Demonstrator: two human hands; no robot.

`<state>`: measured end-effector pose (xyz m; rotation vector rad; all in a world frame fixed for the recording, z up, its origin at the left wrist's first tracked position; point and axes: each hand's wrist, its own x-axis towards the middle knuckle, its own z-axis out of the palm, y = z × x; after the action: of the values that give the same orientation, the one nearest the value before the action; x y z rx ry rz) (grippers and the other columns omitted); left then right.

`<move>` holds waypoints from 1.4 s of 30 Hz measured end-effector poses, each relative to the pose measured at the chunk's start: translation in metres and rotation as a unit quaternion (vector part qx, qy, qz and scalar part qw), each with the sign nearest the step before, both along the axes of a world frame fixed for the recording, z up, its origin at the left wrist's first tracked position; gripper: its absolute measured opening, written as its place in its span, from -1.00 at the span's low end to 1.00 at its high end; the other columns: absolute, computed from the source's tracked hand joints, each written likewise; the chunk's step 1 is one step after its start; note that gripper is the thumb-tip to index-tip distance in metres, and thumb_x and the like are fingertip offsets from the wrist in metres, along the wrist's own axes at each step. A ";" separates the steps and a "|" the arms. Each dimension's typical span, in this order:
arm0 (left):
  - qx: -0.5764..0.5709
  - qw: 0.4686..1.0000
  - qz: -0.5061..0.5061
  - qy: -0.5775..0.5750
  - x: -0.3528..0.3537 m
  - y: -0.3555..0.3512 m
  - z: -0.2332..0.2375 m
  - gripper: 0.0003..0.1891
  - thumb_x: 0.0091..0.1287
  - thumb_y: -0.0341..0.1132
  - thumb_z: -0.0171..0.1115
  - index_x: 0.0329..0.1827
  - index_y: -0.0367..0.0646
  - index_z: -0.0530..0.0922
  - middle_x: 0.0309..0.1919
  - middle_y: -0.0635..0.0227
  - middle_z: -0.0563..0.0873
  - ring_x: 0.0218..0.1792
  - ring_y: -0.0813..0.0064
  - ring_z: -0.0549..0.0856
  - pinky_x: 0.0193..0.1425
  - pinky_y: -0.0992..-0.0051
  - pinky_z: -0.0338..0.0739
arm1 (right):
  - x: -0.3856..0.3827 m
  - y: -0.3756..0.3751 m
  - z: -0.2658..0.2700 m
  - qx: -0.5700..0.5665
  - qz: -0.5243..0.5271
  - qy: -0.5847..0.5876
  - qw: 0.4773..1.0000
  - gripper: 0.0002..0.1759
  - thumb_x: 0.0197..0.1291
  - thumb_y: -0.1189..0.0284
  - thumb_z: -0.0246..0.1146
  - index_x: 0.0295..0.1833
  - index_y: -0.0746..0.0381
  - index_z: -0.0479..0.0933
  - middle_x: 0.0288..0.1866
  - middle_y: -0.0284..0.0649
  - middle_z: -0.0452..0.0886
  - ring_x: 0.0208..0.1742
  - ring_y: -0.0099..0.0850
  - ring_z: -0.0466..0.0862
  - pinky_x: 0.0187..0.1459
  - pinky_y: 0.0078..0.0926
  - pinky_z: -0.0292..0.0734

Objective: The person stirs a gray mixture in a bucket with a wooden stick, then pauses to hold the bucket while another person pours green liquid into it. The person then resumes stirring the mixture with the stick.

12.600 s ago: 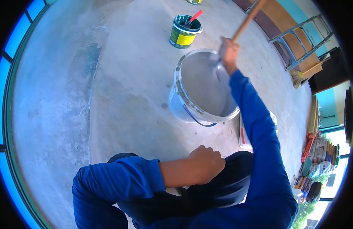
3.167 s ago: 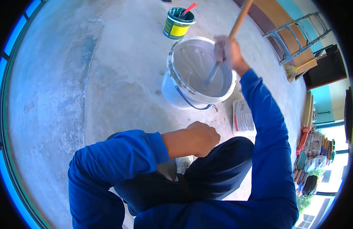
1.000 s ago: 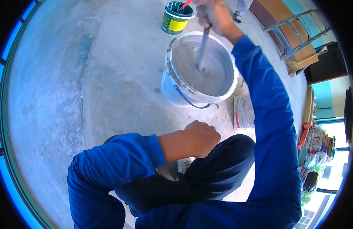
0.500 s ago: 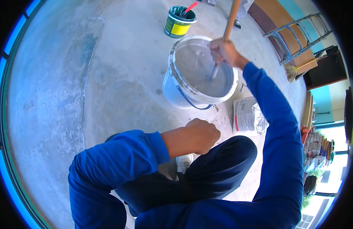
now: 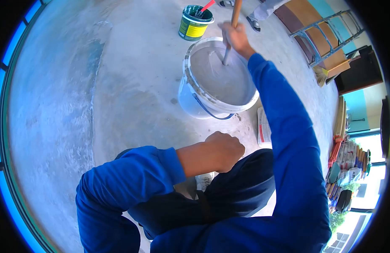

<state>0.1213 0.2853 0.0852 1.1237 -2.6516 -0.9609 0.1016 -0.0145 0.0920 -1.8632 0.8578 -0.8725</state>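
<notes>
My right hand (image 5: 236,37) is wrapped round a wooden stick (image 5: 236,13), whose lower end dips into grey liquid (image 5: 220,78). That liquid fills much of a large white bucket (image 5: 195,103) with a smeared rim and a blue handle hanging at its near side. My left hand (image 5: 225,152) is closed in a fist above my bent knee, its fingers curled under. Whether it holds anything is hidden. Beyond the bucket stands a smaller green bucket (image 5: 196,30) with a yellow label and a red-handled tool (image 5: 207,6) in it.
A paper sack (image 5: 263,128) lies right of the bucket, partly behind my right arm. Another person's legs (image 5: 264,10) are at the top. A metal ladder (image 5: 326,38), a broom (image 5: 321,76) and piled materials (image 5: 349,162) line the right side.
My right hand and the stick have moved up and left, toward the bucket's far side. More of the other person's legs shows. My left hand has hardly moved.
</notes>
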 end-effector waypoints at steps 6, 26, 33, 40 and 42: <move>0.021 0.999 -0.016 -0.029 -0.001 -0.003 0.006 -0.72 0.22 -0.25 0.19 -0.10 -0.25 0.54 -0.16 0.10 0.64 -0.09 0.10 0.66 0.00 0.16 0.52 | -0.062 0.006 -0.048 0.164 -0.110 -0.034 0.980 -0.66 0.14 0.41 0.19 -0.67 0.16 0.33 -0.78 -0.34 0.32 -0.80 -0.50 0.30 -0.70 -0.45 0.23; 0.014 1.000 -0.019 -0.018 -0.002 -0.004 0.001 -0.72 0.22 -0.25 0.21 -0.12 -0.25 0.53 -0.19 0.10 0.65 -0.11 0.10 0.67 -0.01 0.17 0.52 | 0.017 0.028 0.012 0.032 -0.049 -0.158 0.986 -0.72 0.18 0.43 0.14 -0.57 0.20 0.32 -0.73 -0.39 0.22 -0.75 -0.52 0.25 -0.67 -0.51 0.18; 0.047 0.997 -0.023 -0.050 -0.001 -0.004 0.007 -0.71 0.24 -0.25 0.17 -0.06 -0.26 0.52 -0.12 0.09 0.63 -0.04 0.11 0.65 0.05 0.19 0.51 | -0.058 0.034 -0.042 0.255 -0.009 -0.080 0.964 -0.65 0.15 0.42 0.18 -0.67 0.15 0.31 -0.75 -0.33 0.30 -0.76 -0.47 0.33 -0.66 -0.46 0.28; 0.054 0.997 -0.025 -0.050 -0.002 -0.002 0.009 -0.70 0.26 -0.26 0.15 -0.04 -0.26 0.52 -0.09 0.05 0.63 -0.01 0.10 0.63 0.07 0.16 0.50 | -0.076 0.062 0.010 0.254 -0.135 0.031 0.957 -0.66 0.18 0.43 0.15 -0.63 0.10 0.26 -0.75 -0.42 0.19 -0.76 -0.51 0.21 -0.65 -0.50 0.15; 0.049 0.998 -0.020 -0.043 -0.003 -0.001 0.008 -0.70 0.25 -0.26 0.15 -0.04 -0.27 0.52 -0.11 0.05 0.63 -0.03 0.09 0.64 0.06 0.16 0.50 | -0.056 0.037 0.035 0.280 -0.044 0.002 0.959 -0.67 0.21 0.41 0.12 -0.62 0.12 0.30 -0.76 -0.41 0.18 -0.77 -0.51 0.22 -0.70 -0.50 0.12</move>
<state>0.1187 0.2840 0.0931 1.1609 -2.7320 -1.0845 0.0457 0.0224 0.1273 -1.3400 1.0670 -0.5946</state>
